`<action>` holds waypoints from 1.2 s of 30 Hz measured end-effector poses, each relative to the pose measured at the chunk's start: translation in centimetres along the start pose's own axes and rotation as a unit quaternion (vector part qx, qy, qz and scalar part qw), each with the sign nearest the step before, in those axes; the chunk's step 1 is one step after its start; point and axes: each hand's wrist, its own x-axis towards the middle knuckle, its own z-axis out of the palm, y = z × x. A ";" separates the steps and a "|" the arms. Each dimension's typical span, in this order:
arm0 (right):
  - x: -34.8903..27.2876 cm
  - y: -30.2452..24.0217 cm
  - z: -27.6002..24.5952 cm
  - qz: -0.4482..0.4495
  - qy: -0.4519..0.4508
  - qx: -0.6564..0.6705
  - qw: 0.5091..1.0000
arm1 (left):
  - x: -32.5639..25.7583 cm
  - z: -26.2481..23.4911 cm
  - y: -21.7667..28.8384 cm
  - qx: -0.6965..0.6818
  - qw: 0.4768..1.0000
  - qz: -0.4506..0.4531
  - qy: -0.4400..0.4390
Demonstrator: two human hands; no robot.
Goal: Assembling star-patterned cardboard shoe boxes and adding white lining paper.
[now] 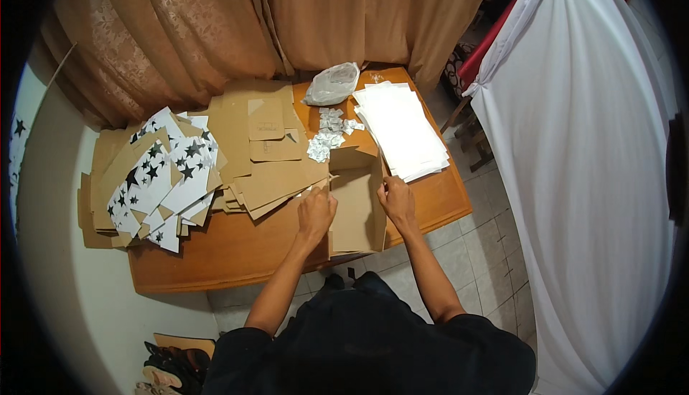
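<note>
We see a smooth, shiny brown wooden table (215, 260). On its left is a messy heap of flat white pieces with pointy black stars (188, 172), mixed with brown card. Next come dull brown flat cardboard sheets (276, 185), piled up unevenly. Faint printed marks show on two of them, too small for us to read.

Our left hand (316, 212) is curled tight, pinching the left wall of an open brown cardboard box (355, 205). The box sits between our hands at the table's front edge. Behind it are small, crinkly whitish packets (325, 146) and a thin, wrinkly see-through plastic bag (334, 85). Our right hand (398, 201) is curled too, gripping the box's right wall. To the right lies a stack of smooth white sheets (402, 129), and past the table hangs a soft, folded white cloth (574, 143).
</note>
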 end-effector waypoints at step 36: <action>-3.9 3.7 0.7 -0.032 -0.259 0.168 0.951 | 0.8 8.2 3.0 0.007 0.996 -0.071 -0.051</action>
